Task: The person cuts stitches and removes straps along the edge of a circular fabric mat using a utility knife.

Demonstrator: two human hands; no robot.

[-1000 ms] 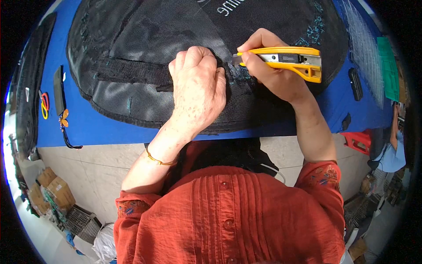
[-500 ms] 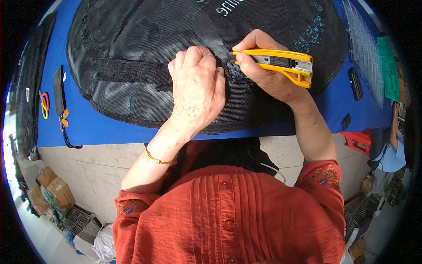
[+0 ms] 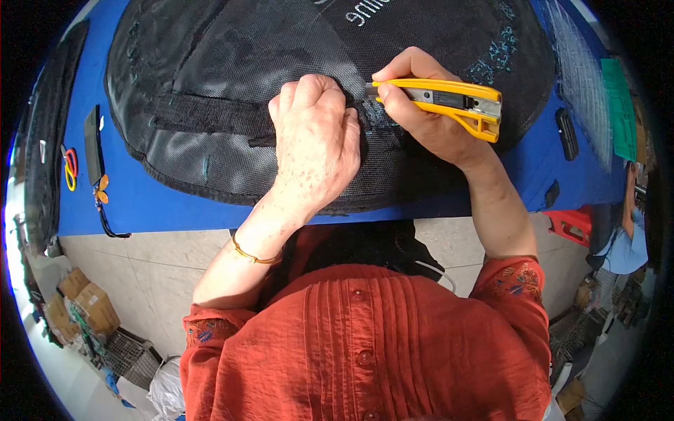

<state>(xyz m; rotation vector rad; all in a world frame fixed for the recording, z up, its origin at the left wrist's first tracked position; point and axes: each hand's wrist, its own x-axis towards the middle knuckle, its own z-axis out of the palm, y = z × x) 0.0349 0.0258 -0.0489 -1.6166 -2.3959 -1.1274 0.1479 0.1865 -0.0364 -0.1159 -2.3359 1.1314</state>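
A large, round-edged black mesh fabric piece [image 3: 232, 158] lies in front of me, with white lettering and teal stitching on it. Across it runs a dark fabric strap [image 3: 210, 114], which passes under my left hand [image 3: 312, 133]. The fingers of that hand are curled down on the strap, and their tips are hidden. Close to its right, my right hand [image 3: 432, 116] grips a yellow utility knife [image 3: 456, 90] near its front end. The knife's tip points left, toward frayed threads [image 3: 382, 116] on the mesh beside my left fingers.
On the blue table [image 3: 175, 217], red-and-yellow scissors [image 3: 71, 167] and a black flat case [image 3: 93, 144] lie at the left. A black object [image 3: 566, 133] and a green tray [image 3: 618, 109] are at the right. Another person's blue garment [image 3: 625, 249] shows at far right; cardboard boxes [image 3: 95, 305] stand lower left.
The utility knife has shifted very slightly to the right and down in my right hand. My left hand stays in place on the strap.
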